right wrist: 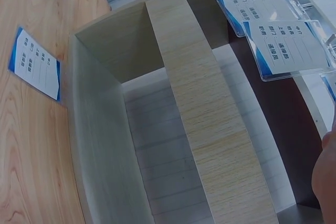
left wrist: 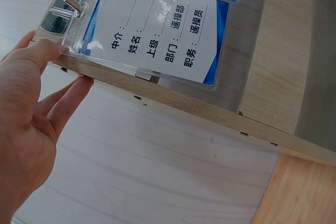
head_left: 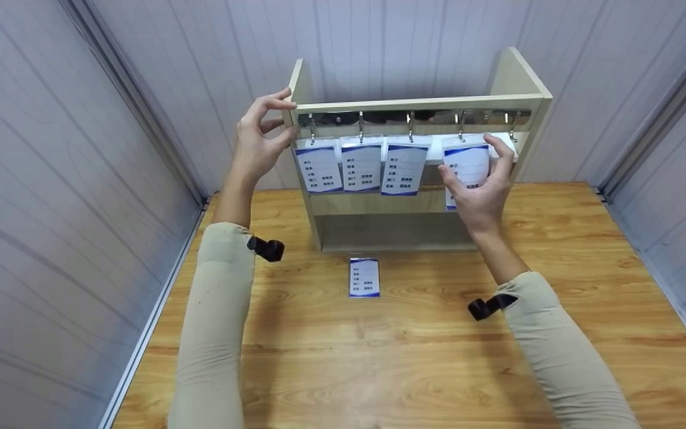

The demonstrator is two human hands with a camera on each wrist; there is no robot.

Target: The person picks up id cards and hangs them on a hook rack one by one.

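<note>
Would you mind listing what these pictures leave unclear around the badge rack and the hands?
- Head view: the print on the hanging badges and the loose badge is too small to read.
- Head view: the right hand covers the lower part of its badge.
- Right wrist view: only a sliver of the hand shows at the frame edge.
- Left wrist view: the left hand hides the rack corner.

The counter [head_left: 414, 357] is varnished wood with bold orange grain and a slight sheen. The rack [head_left: 518, 80] is pale matt wood laminate, fine-grained. Its hooks [head_left: 361, 126] and rail are shiny polished metal. The badges [head_left: 362, 167] are printed paper in clear glossy plastic sleeves. The walls [head_left: 51, 179] are smooth, ribbed grey panels.
</note>
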